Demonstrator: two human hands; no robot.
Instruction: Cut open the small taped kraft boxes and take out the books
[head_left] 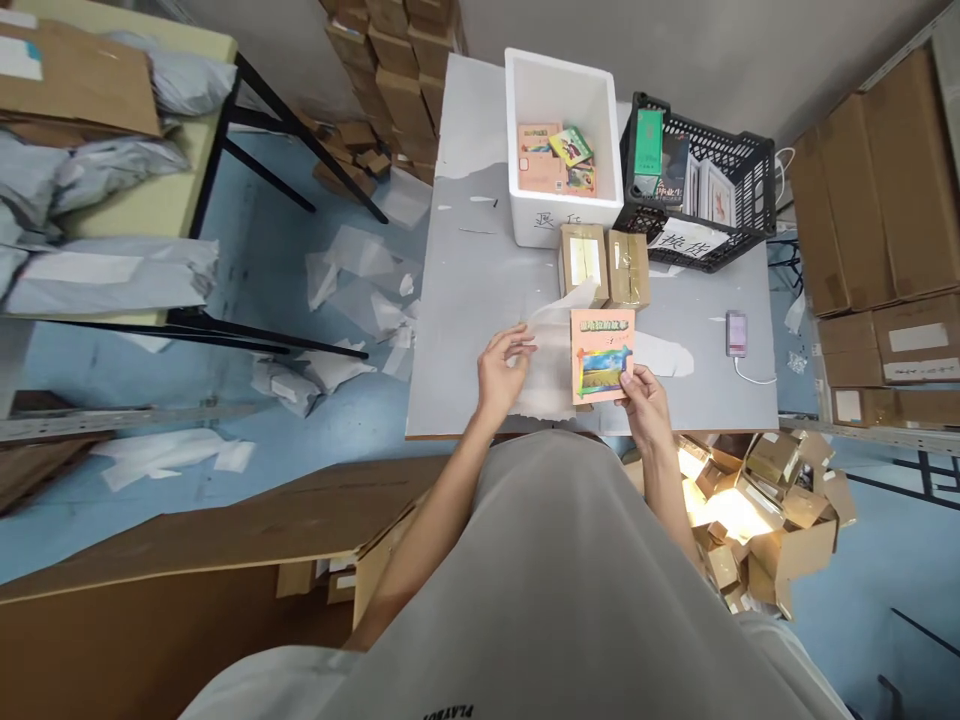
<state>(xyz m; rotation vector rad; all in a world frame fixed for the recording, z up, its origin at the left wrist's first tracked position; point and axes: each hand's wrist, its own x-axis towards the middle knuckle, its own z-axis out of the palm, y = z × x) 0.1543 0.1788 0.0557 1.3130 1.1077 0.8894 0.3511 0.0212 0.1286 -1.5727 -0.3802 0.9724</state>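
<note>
My right hand (643,396) grips the lower right corner of an orange book (601,354) with a landscape picture on its cover, held just above the grey table (465,300) near its front edge. My left hand (504,366) pinches a thin, clear plastic wrapper (553,340) that trails from the book's left side. Two taped brown parcels (604,264) lie just beyond the book.
A white foam box (525,90) with several small books and a black crate (757,180) of books stand at the table's back. A phone (736,333) on a cable lies at the right. Torn wrappers litter the blue floor (352,290); cardboard boxes (772,510) pile at lower right.
</note>
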